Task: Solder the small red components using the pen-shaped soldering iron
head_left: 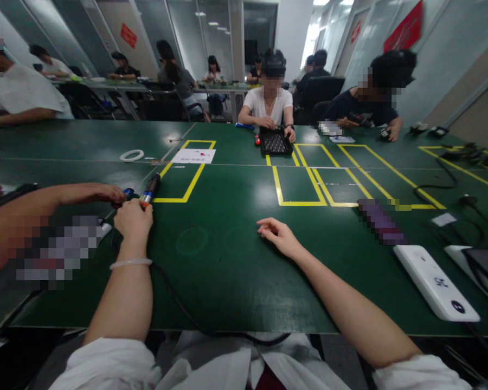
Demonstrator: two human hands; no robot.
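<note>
Two bare hands reach over a green bench [244, 292]. The left hand [133, 219] has its fingers clamped on the lower end of a black-and-blue cylinder [151, 187], which slants up and away from the fingertips. Just left of those fingers, a co-worker's hand [114, 193] is at a small blue item [128, 192]. The right hand [282, 239] is empty, fingers loosely curled, thumb and forefinger slightly apart.

Writing: ahead and right of the left fingers lies a white sheet [193, 156] with a printed line too small to read and a red mark. Well right of the right fingers, a white power bank [433, 281] shows large dark digits, too unclear to be sure of; no brand is legible. A phone [380, 221], its screen blurred, lies between it and the right fingers.

Edges and room: bare green surface stretches between the hands and ahead of the right fingers, up to yellow tape outlines [303, 204]. The bench's near edge runs under both forearms, behind the fingers. A black cable [179, 303] crosses that edge between the forearms.
</note>
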